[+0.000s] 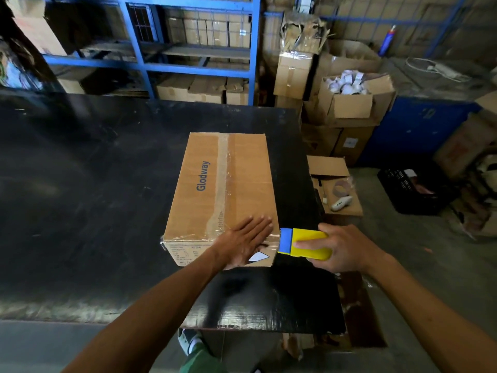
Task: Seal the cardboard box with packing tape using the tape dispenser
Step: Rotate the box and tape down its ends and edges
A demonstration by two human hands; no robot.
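A closed cardboard box (242, 173) printed "Glodway" lies on the black table (94, 184). Clear tape runs along its top seam and across its near top edge. My left hand (246, 243) lies flat, fingers spread, on the box's near right corner, over the top and front face. My right hand (341, 247) grips a yellow and blue tape dispenser (304, 243). The dispenser's blue end touches the box's near right edge, where the tape wraps round the corner.
Blue metal shelving (188, 65) with cartons stands behind the table. To the right are stacked cardboard boxes (349, 103), a low open carton (338, 189) with a tape core and a small tool, and a black crate (414, 192). The table's right edge runs close beside the box.
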